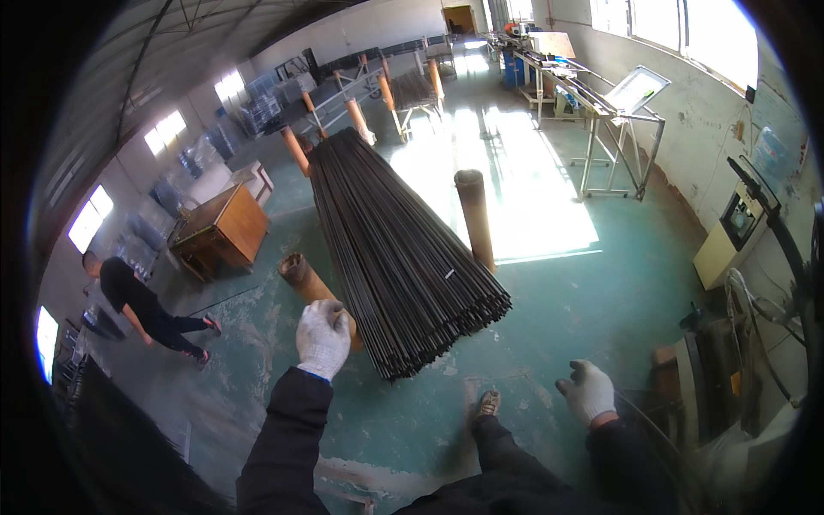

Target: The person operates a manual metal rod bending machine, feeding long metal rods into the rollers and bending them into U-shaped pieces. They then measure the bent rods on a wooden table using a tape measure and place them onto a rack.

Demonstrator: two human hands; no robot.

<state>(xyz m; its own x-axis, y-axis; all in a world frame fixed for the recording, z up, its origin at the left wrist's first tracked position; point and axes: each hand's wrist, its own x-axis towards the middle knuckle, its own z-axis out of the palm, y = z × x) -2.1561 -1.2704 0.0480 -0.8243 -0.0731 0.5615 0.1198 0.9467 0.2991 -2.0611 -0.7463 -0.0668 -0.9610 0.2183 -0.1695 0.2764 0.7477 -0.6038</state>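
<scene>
A long bundle of dark thin rods [403, 249] lies in front of me, its near ends fanned out and uneven. My left hand [324, 337], in a white glove, is at the bundle's near left side, in front of a brown upright tube [296, 270]. Its fingers are curled closed, and what they hold, if anything, is hidden. Out to the right of the rod ends, above the floor, is my gloved right hand [589, 391]. Its fingers are loosely bent and apart from the thumb, with nothing seen in them.
Another brown tube [474, 219] stands right of the rods. A wooden desk [223, 232] is at the left, where a person in black [146, 296] walks. Metal frame benches [592, 103] line the right wall, near a beige cabinet [730, 236]. Machinery [704, 378] and cables are close on my right.
</scene>
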